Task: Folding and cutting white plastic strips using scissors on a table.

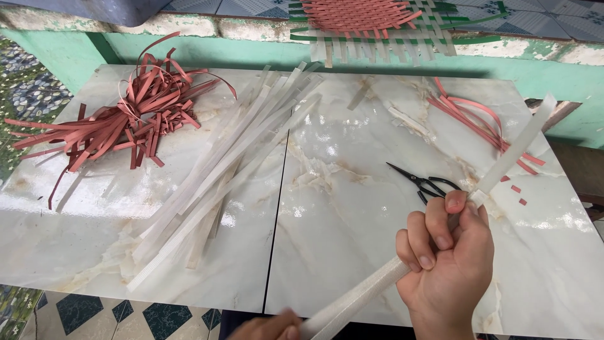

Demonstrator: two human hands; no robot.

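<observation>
at 5 o'clock of the view, the right hand (448, 261) is closing in a fist round a white strip (513, 151), thumb pressing on top, prob to keep the flat band from twisting. the strip is running up twd 1 o'clock over the table and down twd 7 o'clock, where the left hand (267, 327) is just showing at the bottom edge, blurred; it's at the strip's lower end, but can't tell if it's gripping. black scissors (423, 182) are lying just above the fist at 12 o'clock, within easy reach. further out, at 9–10 o'clock, a loose bundle of white strips (220, 176) is fanning across the marble-look tabletop (340, 239), w/ a tangle of red strips (126, 123) at 10 o'clock and a few more red strips (472, 119) at 1 o'clock. at 12 o'clock, a half-woven red, white & green mat (371, 25) is resting on a green ledge (251, 50); patterned floor tiles are showing below.
</observation>
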